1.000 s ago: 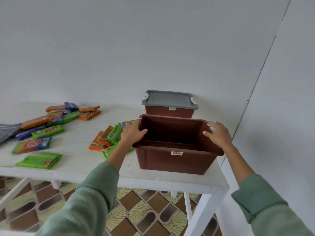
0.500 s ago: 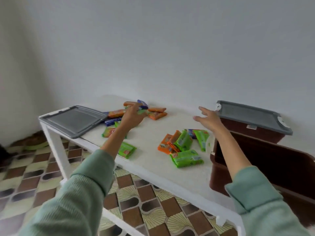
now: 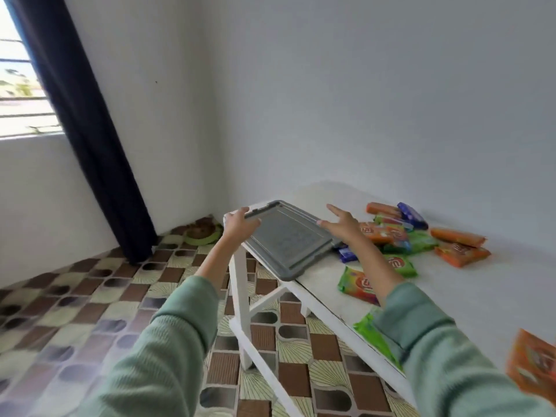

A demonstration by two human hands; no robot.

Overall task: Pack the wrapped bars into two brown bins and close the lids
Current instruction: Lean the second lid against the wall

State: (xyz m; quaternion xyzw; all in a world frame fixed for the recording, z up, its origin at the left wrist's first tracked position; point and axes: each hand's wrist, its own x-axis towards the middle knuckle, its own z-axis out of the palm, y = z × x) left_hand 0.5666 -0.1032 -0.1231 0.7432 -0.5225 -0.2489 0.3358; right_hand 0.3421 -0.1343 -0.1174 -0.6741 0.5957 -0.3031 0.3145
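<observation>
Your hands at the flat grey plastic lid [image 3: 287,240]

Your left hand [image 3: 239,224] grips its far corner; your right hand [image 3: 343,226] hovers spread wide (fingers splayed) above its ribbed edge, beside glossy wrapped bars [image 3: 391,233].

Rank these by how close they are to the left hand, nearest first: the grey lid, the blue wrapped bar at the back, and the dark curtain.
1. Grey lid: the left hand grips its far-left corner.
2. Dark curtain: across the floor, to the left by the window.
3. Blue wrapped bar: far right of the table, beyond the right hand.
</observation>
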